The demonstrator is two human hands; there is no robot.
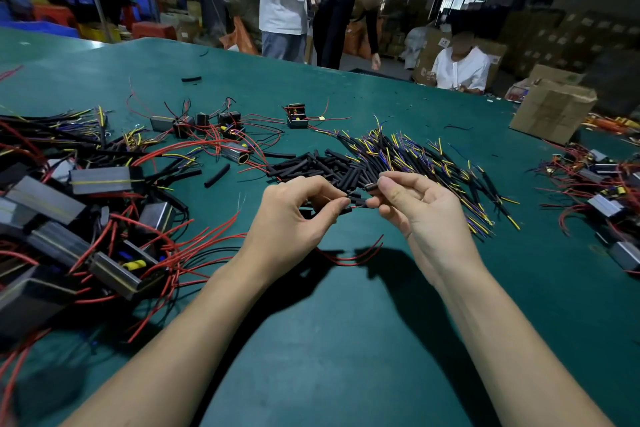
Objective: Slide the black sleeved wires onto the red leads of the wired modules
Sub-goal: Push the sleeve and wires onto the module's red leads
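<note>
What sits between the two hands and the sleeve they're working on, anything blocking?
Nothing visible does. The left hand and right hand both already pinch the black sleeve pieces above the green table; red leads hang below.

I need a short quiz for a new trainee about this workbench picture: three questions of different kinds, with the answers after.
1. True or false: both hands hold small black sleeve pieces above the green table.
2. Where is the brown cardboard box: A) far right, B) near left, C) between the arms?
3. Fill in: the loose leads under the hands are ____ in colour.

Key:
1. True: left hand, right hand, black sleeve pieces, green table.
2. A: brown cardboard box.
3. Red: loose leads.
</note>
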